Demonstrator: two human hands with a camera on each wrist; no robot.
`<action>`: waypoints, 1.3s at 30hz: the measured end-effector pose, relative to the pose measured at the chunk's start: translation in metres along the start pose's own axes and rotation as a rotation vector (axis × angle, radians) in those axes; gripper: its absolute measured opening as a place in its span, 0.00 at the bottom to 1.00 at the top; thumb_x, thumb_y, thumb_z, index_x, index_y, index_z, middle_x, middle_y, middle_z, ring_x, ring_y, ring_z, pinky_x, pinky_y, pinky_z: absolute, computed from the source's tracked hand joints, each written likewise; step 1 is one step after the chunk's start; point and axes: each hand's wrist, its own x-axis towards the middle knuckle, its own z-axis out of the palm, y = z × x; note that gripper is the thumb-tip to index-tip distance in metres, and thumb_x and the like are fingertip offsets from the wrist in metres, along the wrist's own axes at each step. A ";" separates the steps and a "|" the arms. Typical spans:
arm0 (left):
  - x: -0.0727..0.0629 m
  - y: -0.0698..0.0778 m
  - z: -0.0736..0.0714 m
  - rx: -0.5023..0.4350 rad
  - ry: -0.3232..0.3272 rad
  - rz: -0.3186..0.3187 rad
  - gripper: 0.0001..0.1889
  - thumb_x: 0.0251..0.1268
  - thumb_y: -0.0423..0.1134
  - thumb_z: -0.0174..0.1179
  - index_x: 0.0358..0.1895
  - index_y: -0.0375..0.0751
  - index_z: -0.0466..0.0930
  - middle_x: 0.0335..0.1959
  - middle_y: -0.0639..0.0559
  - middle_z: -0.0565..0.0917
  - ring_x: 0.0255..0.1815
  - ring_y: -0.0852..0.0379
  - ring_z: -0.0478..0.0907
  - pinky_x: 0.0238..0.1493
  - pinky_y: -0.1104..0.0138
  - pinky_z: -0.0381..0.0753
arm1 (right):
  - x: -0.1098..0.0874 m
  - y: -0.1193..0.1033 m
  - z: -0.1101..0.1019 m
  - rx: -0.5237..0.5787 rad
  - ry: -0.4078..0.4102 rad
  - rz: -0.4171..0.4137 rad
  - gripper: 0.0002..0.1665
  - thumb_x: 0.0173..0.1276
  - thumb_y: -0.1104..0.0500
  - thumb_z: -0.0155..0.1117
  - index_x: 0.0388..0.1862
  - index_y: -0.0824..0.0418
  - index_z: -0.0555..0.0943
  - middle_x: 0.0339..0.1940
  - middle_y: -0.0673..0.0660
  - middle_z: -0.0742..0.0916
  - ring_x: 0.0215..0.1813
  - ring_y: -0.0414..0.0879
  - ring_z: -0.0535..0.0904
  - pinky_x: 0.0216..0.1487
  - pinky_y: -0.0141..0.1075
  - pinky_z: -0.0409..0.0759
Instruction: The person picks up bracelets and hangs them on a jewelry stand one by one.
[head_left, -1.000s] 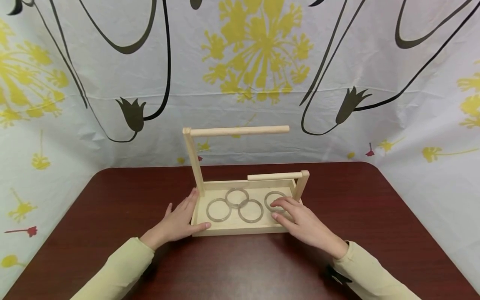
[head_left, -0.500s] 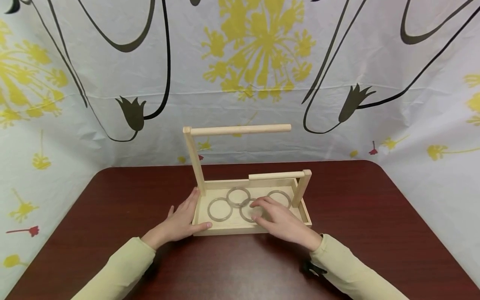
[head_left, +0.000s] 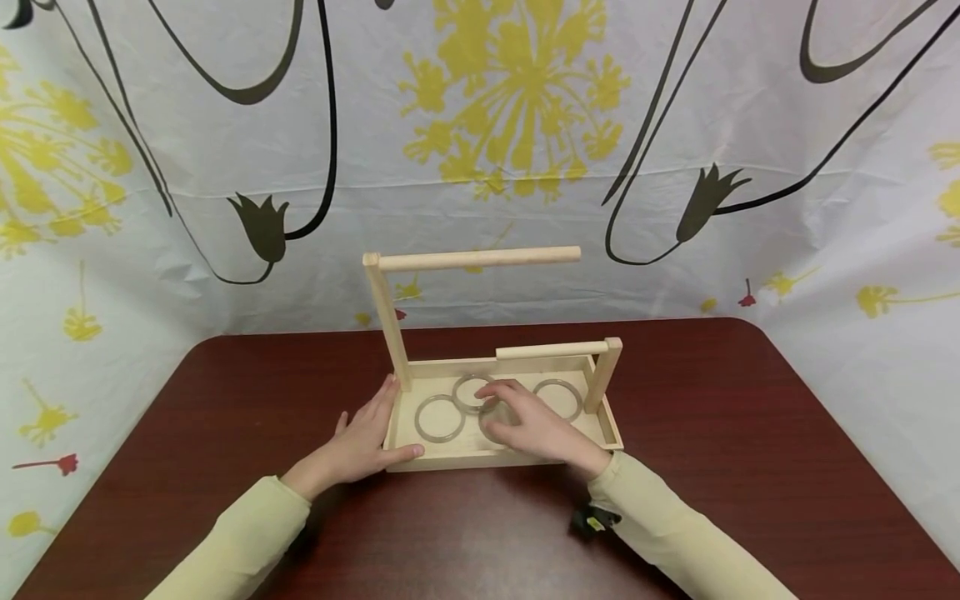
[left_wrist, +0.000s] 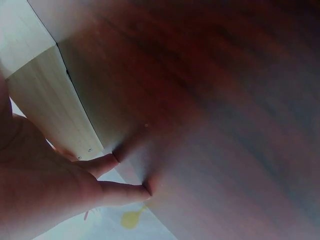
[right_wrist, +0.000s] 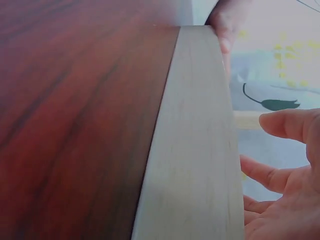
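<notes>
A pale wooden tray (head_left: 450, 457) holds several greyish clear rings. My left hand (head_left: 360, 442) rests against the tray's left end, its thumb over the front rim; in the left wrist view the visible fingers (left_wrist: 125, 194) are straight. My right hand (head_left: 536, 425) hovers over the tray, thumb and fingers apart, with nothing between them in the right wrist view. It partly covers one front ring (head_left: 486, 432). Its fingertips overlap the edge of the back middle ring (head_left: 455, 393). A left ring (head_left: 417, 421) and a right ring (head_left: 579, 408) lie on the tray floor.
A tall post (head_left: 388, 321) at the tray's left bears a long dowel (head_left: 480, 259) pointing right. From a shorter right post (head_left: 603, 375), a short dowel (head_left: 551, 351) points left. The tray stands on a dark red-brown table (head_left: 247, 400) before a patterned white cloth (head_left: 360, 167).
My right hand has moved left, from the right ring to the front middle ring and the back middle ring's edge. My left hand has kept its place at the tray's end.
</notes>
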 end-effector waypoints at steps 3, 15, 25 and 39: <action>-0.001 0.000 0.000 -0.006 0.002 0.000 0.55 0.61 0.61 0.61 0.77 0.32 0.38 0.78 0.39 0.42 0.74 0.36 0.48 0.59 0.27 0.43 | 0.007 0.001 0.001 0.027 -0.017 0.004 0.25 0.64 0.59 0.62 0.60 0.66 0.75 0.61 0.66 0.75 0.62 0.57 0.72 0.62 0.51 0.67; -0.002 -0.003 0.002 -0.014 -0.018 -0.017 0.56 0.61 0.62 0.61 0.77 0.34 0.36 0.78 0.40 0.40 0.75 0.37 0.46 0.59 0.28 0.41 | 0.025 0.000 0.007 0.078 -0.066 0.156 0.35 0.62 0.60 0.65 0.68 0.62 0.69 0.68 0.65 0.66 0.48 0.54 0.81 0.45 0.44 0.79; 0.000 -0.003 0.003 0.003 -0.009 -0.023 0.56 0.60 0.63 0.61 0.77 0.33 0.37 0.78 0.40 0.41 0.75 0.38 0.47 0.59 0.28 0.43 | 0.032 0.004 0.016 0.064 -0.050 0.205 0.38 0.61 0.58 0.70 0.70 0.60 0.68 0.67 0.62 0.68 0.47 0.49 0.80 0.52 0.46 0.76; 0.001 -0.001 0.001 0.014 -0.016 -0.010 0.57 0.60 0.65 0.59 0.77 0.33 0.38 0.78 0.39 0.41 0.74 0.38 0.48 0.59 0.28 0.45 | 0.044 0.006 0.023 -0.014 -0.102 0.193 0.43 0.56 0.50 0.73 0.70 0.54 0.69 0.68 0.64 0.69 0.69 0.59 0.60 0.61 0.61 0.63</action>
